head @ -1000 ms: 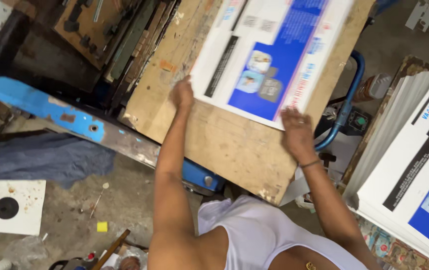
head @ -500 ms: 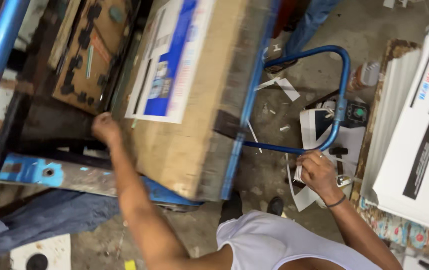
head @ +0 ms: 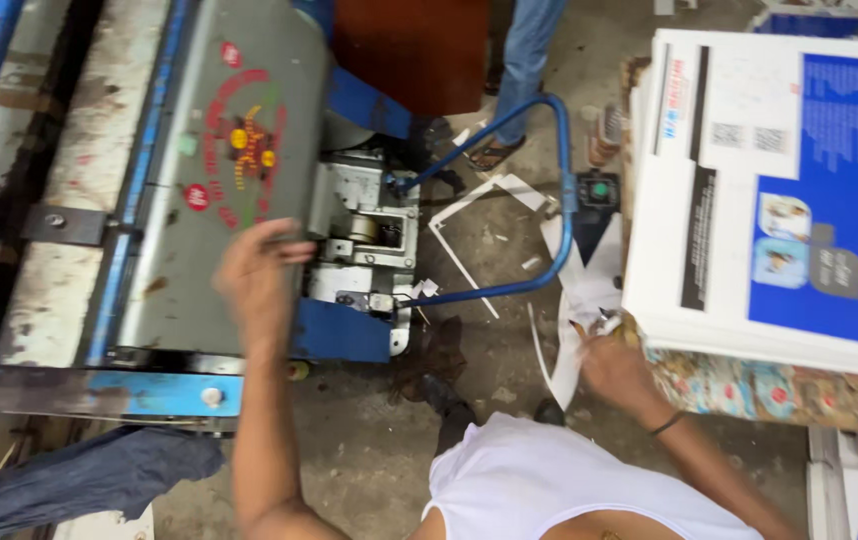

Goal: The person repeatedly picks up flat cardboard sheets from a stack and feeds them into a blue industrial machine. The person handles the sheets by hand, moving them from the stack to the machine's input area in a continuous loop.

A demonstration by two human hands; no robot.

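My left hand [head: 254, 275] rests on the grey metal machine bed [head: 249, 100], fingers spread, holding nothing, just left of a small roller mechanism [head: 364, 235]. My right hand [head: 614, 365] is low on the right, closed around a white paper strip [head: 574, 300] that hangs by the lower left corner of a tall stack of printed white-and-blue sheets [head: 769, 200]. The stack sits on a patterned cloth-covered base [head: 749, 390].
A blue tubular guard rail [head: 559, 200] loops out from the machine between my hands. White paper offcuts [head: 469, 215] lie on the concrete floor. Another person's jeans leg [head: 529, 50] and sandalled foot [head: 494, 152] stand behind the rail. Dark cloth [head: 79, 480] lies lower left.
The view has swung right; the wooden board and its sheet are out of sight. My left hand moved onto the grey machine bed, and my right hand closed on the paper strip by the stack.
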